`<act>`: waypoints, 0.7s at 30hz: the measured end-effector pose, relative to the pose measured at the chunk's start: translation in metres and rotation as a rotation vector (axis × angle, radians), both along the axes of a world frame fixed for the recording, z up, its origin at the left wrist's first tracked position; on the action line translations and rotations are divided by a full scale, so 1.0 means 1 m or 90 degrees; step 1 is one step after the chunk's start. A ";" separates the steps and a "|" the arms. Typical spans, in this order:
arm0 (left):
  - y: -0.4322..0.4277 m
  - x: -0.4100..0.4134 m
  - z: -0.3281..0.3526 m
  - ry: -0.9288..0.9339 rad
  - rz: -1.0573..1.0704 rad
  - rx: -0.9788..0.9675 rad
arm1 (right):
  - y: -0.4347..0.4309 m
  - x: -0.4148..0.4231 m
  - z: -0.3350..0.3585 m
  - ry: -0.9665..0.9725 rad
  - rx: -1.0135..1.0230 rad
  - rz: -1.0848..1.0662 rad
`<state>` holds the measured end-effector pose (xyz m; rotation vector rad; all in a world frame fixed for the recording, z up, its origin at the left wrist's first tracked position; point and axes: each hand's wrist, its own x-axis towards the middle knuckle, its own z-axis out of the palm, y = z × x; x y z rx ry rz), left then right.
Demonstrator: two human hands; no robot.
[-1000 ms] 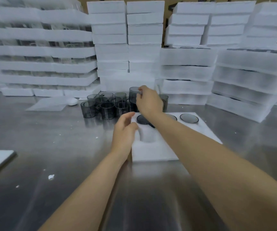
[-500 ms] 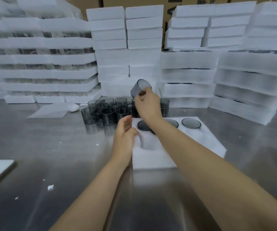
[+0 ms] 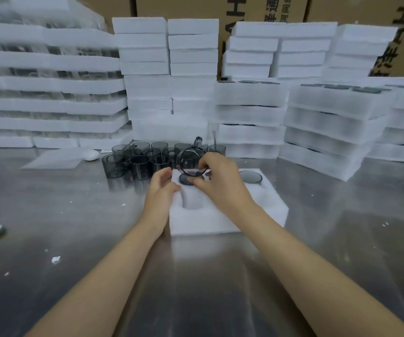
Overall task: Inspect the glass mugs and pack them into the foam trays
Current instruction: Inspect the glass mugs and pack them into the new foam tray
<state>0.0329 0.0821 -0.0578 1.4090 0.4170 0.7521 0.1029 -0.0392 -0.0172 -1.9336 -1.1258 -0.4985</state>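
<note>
Right fingers (image 3: 202, 166): curled over the rim of a smoky glass mug (image 3: 191, 161), which is gripped by the right hand (image 3: 220, 181).
Held mug: tilted on its side in the air, mouth turned toward the camera, handle pointing up; it is held just above the far part of the foam tray (image 3: 256, 215).
Left hand (image 3: 160, 188): rested against the tray's left edge, with the fingers loosely extended and nothing held in them.
Step in hand: the mug appears to be under inspection and is not yet seated in a pocket.
Tray, filled: one dark mug (image 3: 250, 177) is seated at the far right, and another (image 3: 187, 180) is seen just beneath the held mug. A third may be hidden behind the right hand; this cannot be told.
Tray, empty: one near pocket (image 3: 192, 203) is plainly open; the rest of the near row is hidden by the right arm.
Waiting mugs (image 3: 140, 164): a cluster of about a dozen is stood on the steel table (image 3: 74, 227) just beyond the tray, still to be checked and packed.
Foam stacks (image 3: 329, 122): piled behind and to both sides; dark rims are seen on some top layers at the right, so those are judged already packed.
Progress: this tray is judged partly filled, with much of the loose batch left.
</note>
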 end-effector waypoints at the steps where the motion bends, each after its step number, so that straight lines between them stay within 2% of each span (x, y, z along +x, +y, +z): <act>1: 0.000 0.000 0.001 -0.001 0.001 0.000 | 0.001 0.001 0.000 -0.016 -0.009 0.006; 7: -0.004 -0.001 0.005 -0.015 -0.006 0.006 | 0.001 0.004 -0.001 -0.105 -0.031 0.018; 10: -0.005 -0.003 0.007 -0.014 -0.014 0.006 | 0.001 0.004 0.000 -0.090 -0.028 0.038; 13: -0.005 -0.004 0.007 -0.004 -0.015 0.018 | 0.001 0.001 0.002 0.033 0.038 0.087; 18: -0.005 -0.004 0.006 -0.004 0.017 0.026 | -0.003 0.008 0.006 0.311 0.090 0.123; 21: -0.004 -0.003 0.006 0.006 0.021 0.017 | -0.003 0.007 0.006 0.370 0.092 0.180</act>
